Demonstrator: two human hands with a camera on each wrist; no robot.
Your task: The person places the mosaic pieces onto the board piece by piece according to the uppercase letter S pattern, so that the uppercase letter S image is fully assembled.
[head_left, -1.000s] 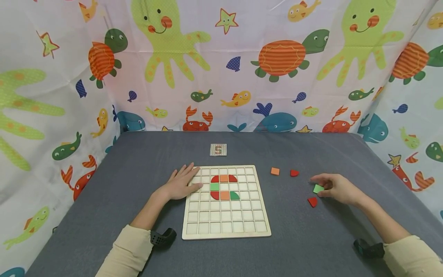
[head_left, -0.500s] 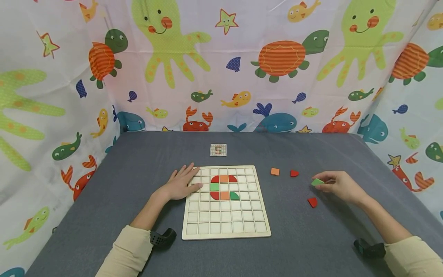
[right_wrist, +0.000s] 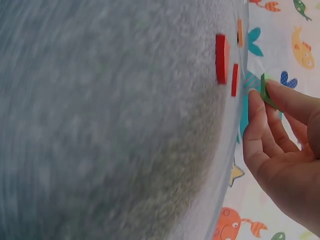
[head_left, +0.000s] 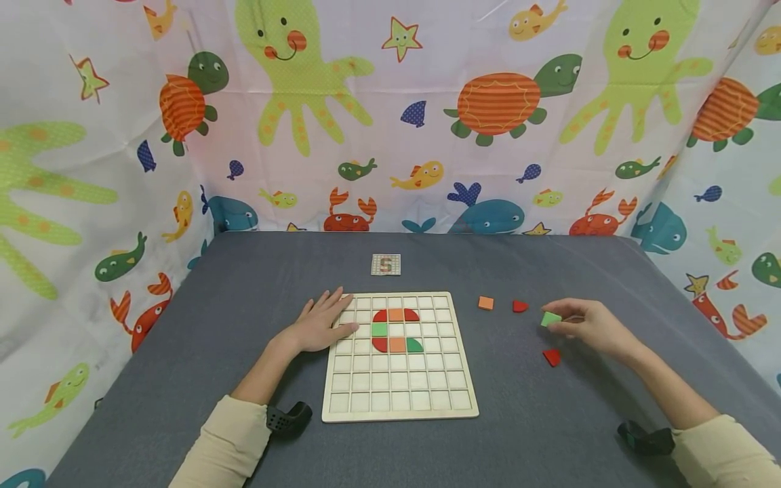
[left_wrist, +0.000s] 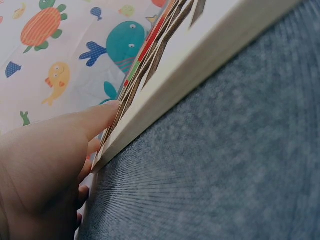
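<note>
My right hand (head_left: pixel 594 329) pinches a green square tile (head_left: pixel 551 318) between thumb and fingers, held above the table; the right wrist view shows the same green tile (right_wrist: pixel 269 94) at the fingertips. With fingers spread, my left hand (head_left: pixel 317 324) rests on the left edge of a wooden grid board (head_left: pixel 390 400). In the left wrist view its thumb lies over the rim of the board (left_wrist: pixel 165 100). Set in the board's upper cells are red quarter-round tiles (head_left: pixel 379 345), orange square tiles (head_left: pixel 397 345), a green square tile (head_left: pixel 379 329) and a dark green quarter-round tile (head_left: pixel 414 346).
On the grey table (head_left: pixel 525 420), right of the board, lie an orange square tile (head_left: pixel 485 303) and two red quarter-round tiles, one farther back (head_left: pixel 520 306) and one nearer (head_left: pixel 552 357). A small pattern card (head_left: pixel 386 264) lies behind the board. A printed curtain (head_left: pixel 390 135) stands behind.
My right hand has picked the green square tile up off the table and moved it slightly left and away from me. The left hand and the board have stayed put.
</note>
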